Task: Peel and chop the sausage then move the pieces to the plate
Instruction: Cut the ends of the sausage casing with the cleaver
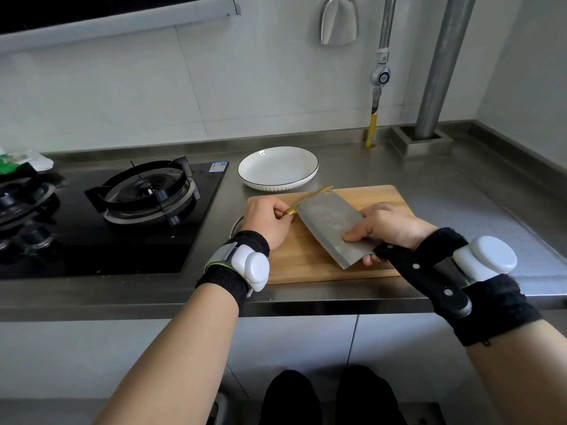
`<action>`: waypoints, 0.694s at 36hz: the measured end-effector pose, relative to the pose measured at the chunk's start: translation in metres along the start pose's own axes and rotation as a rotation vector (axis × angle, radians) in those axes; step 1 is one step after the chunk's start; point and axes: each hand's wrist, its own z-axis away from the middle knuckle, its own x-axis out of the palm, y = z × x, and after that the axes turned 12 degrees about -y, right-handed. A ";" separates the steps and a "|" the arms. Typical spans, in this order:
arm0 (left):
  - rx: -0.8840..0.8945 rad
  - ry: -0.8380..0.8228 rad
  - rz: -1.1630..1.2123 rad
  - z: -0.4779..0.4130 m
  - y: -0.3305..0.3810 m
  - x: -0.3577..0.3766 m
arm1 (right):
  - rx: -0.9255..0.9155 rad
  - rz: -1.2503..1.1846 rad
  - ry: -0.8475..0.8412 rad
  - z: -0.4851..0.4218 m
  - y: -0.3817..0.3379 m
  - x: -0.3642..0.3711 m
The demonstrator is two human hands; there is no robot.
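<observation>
Forearms with black wrist straps are sitting nearest us, both reaching over the table (pixel 362 297) edge onto the cutting board (pixel 306 256). We are gripping the cleaver (pixel 329 230) with our right hand (pixel 389 227), fingers wrapped where blade meets handle and thumb lying on the flat of the blade. Our left hand (pixel 268 220) is pinching the near-left end of the sausage (pixel 306 199), which we are seeing as a thin yellowish strip; whether that is casing or the whole thing, we cannot tell. It is lying on the far-left part of the board, long axis running from near-left to far-right, with the free end pointing toward the plate (pixel 277 171), which is sitting just beyond the board. The cleaver's tip is touching or overlapping it near our left fingers.

Risks, as we are judging them: the blade is working right beside the left fingertips, so a slip could nick them; the slick casing could tear short or slide out of the pinch; the choked-up right grip could slide onto the edge.
</observation>
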 end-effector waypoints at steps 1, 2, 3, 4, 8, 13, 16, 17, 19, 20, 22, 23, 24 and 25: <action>0.004 0.000 -0.002 0.001 0.001 -0.001 | 0.002 -0.002 -0.008 0.000 0.000 0.000; 0.008 -0.001 -0.003 0.001 0.001 -0.001 | 0.002 -0.001 -0.019 0.000 0.000 -0.001; 0.010 -0.002 -0.003 0.002 0.002 -0.001 | 0.000 0.000 -0.028 0.000 -0.001 -0.001; 0.012 -0.004 -0.002 0.002 0.002 -0.002 | -0.002 0.004 -0.034 0.000 0.000 -0.001; 0.022 -0.003 -0.005 0.004 0.004 -0.002 | 0.002 -0.013 -0.032 -0.001 0.001 -0.003; 0.030 0.001 -0.012 0.005 0.005 -0.003 | 0.011 -0.025 -0.028 -0.003 0.001 -0.003; 0.025 0.010 -0.017 0.005 0.004 -0.002 | 0.010 -0.032 -0.033 -0.002 0.001 -0.003; 0.026 0.014 -0.020 0.005 0.005 -0.002 | 0.010 -0.031 -0.037 -0.002 0.000 -0.004; 0.034 0.020 -0.021 0.005 0.005 -0.002 | 0.007 -0.021 -0.048 -0.001 0.000 -0.004; 0.038 0.023 -0.023 0.005 0.005 -0.002 | 0.007 -0.021 -0.052 0.000 0.000 -0.003; 0.046 0.026 -0.022 0.005 0.005 -0.002 | 0.010 -0.029 -0.052 0.000 -0.001 -0.003; 0.050 0.026 -0.022 0.005 0.005 -0.002 | 0.011 -0.030 -0.052 0.001 -0.001 -0.003; 0.052 0.028 -0.020 0.005 0.005 -0.002 | 0.013 -0.030 -0.054 0.001 -0.002 -0.003; 0.053 0.028 -0.021 0.005 0.005 -0.002 | 0.015 -0.034 -0.059 0.002 -0.002 -0.003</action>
